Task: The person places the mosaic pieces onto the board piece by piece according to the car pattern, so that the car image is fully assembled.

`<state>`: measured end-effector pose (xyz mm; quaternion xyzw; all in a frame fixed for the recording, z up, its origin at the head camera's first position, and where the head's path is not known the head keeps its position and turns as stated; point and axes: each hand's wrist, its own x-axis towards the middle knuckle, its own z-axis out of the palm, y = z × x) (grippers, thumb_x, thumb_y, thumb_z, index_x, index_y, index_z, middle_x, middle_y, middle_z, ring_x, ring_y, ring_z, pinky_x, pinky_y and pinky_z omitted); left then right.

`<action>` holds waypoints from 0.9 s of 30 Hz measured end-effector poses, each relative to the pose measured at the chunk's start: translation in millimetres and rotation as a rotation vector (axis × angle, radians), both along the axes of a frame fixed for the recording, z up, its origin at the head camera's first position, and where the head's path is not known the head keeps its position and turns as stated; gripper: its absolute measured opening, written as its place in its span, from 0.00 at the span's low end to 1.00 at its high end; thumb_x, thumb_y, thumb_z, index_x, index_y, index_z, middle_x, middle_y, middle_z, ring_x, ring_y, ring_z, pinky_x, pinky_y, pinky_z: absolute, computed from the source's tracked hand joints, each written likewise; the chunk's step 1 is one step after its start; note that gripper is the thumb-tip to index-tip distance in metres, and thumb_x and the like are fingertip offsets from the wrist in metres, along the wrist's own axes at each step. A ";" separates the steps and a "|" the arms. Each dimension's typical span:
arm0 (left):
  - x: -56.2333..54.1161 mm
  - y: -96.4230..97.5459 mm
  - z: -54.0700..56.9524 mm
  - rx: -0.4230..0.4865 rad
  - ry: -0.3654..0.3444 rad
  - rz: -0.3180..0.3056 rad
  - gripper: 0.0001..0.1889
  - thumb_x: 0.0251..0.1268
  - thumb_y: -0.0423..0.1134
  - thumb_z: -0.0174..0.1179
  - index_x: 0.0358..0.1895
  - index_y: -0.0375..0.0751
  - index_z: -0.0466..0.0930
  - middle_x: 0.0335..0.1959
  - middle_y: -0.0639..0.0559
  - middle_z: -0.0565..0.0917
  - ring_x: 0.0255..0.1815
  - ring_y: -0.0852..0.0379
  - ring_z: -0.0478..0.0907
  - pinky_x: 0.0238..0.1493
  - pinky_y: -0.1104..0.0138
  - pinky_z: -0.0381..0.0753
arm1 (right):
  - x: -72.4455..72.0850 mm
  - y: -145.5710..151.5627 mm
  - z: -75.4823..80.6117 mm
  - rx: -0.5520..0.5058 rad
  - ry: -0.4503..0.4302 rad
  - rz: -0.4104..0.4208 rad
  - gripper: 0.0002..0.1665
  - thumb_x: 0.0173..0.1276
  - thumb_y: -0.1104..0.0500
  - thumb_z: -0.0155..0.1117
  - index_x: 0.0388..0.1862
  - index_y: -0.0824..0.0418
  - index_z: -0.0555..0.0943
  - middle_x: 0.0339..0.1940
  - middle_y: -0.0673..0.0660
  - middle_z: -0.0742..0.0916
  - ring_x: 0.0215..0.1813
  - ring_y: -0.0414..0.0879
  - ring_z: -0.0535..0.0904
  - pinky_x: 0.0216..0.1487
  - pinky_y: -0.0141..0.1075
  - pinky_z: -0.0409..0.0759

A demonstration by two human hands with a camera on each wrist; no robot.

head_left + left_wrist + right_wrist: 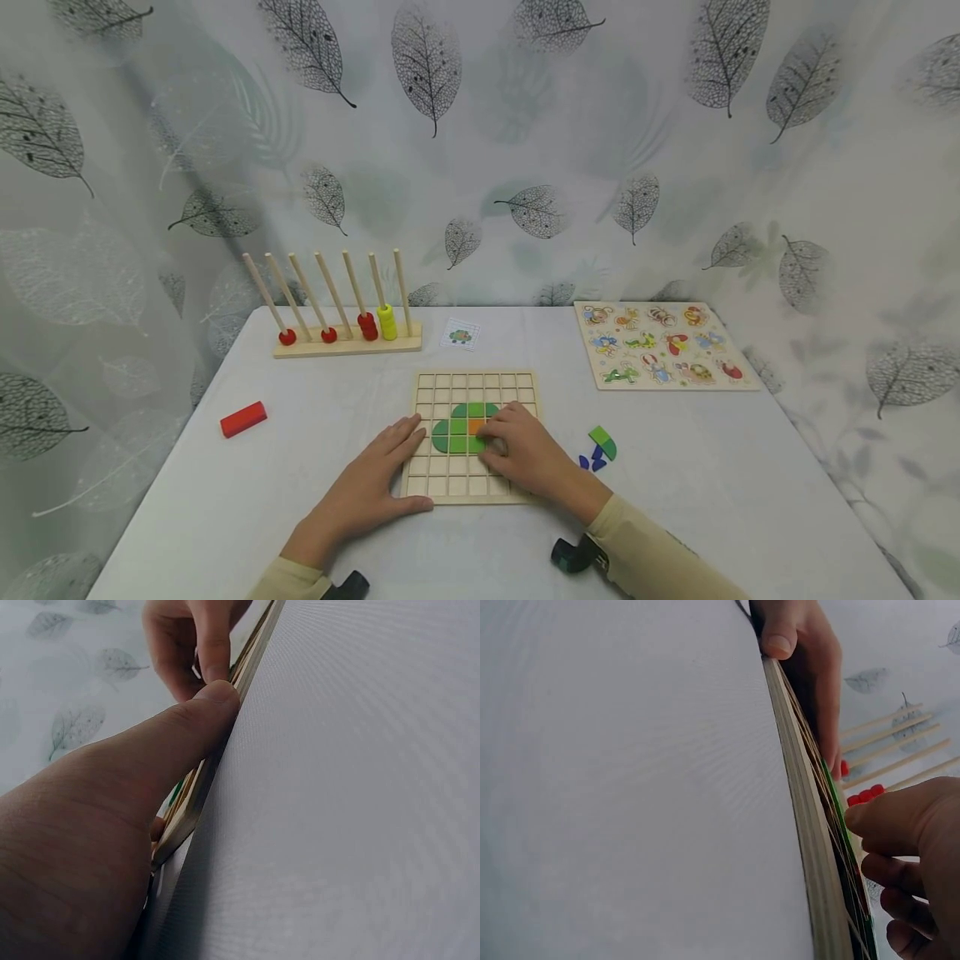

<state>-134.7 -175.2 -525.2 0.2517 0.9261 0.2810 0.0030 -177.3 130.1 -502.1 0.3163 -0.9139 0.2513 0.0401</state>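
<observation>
A wooden grid board (438, 486) lies on the table. Green tiles (458, 427) on it form a rounded patch, with an orange tile (473, 426) among them. My left hand (372, 479) rests at the board's near left corner, its fingers extended along the left side and its thumb (199, 712) on the near edge. Over the patch's right side, my right hand (528, 450) has bent fingers, with fingertips by the orange tile. Whether a piece is between those fingers is hidden. To its right lie loose green pieces (602, 440) and small blue pieces (597, 459).
At the back left stands a peg rack (348, 343) with red and yellow rings. A picture card (460, 334) lies behind the board. An insect puzzle board (660, 346) occupies the back right, and a red block (243, 419) lies at left.
</observation>
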 end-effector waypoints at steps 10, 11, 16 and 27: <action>0.4 -1.1 1.5 0.008 -0.011 -0.004 0.57 0.59 0.74 0.72 0.86 0.45 0.65 0.88 0.51 0.60 0.87 0.41 0.56 0.81 0.42 0.63 | 2.2 11.7 14.3 -0.085 0.036 -0.008 0.16 0.68 0.56 0.82 0.53 0.54 0.91 0.50 0.46 0.88 0.56 0.41 0.80 0.58 0.40 0.85; 0.3 -0.9 1.6 0.007 -0.013 -0.005 0.57 0.58 0.75 0.72 0.86 0.45 0.65 0.88 0.51 0.59 0.87 0.41 0.56 0.81 0.42 0.62 | 2.8 14.6 17.2 -0.103 0.049 -0.008 0.17 0.67 0.57 0.83 0.53 0.56 0.91 0.50 0.47 0.89 0.56 0.42 0.81 0.58 0.41 0.85; 0.6 -0.4 1.5 0.000 -0.021 0.002 0.58 0.58 0.75 0.72 0.85 0.45 0.65 0.88 0.51 0.59 0.87 0.42 0.56 0.81 0.42 0.63 | 5.3 33.6 32.4 -0.144 0.106 -0.038 0.20 0.64 0.59 0.85 0.54 0.60 0.90 0.52 0.49 0.89 0.58 0.45 0.83 0.58 0.42 0.87; 0.7 0.6 3.7 -0.007 -0.040 -0.003 0.57 0.59 0.76 0.70 0.85 0.45 0.66 0.88 0.51 0.59 0.87 0.42 0.55 0.81 0.42 0.62 | 7.9 80.6 52.5 -0.125 0.187 -0.184 0.22 0.62 0.60 0.87 0.54 0.58 0.90 0.54 0.51 0.89 0.59 0.49 0.84 0.57 0.49 0.88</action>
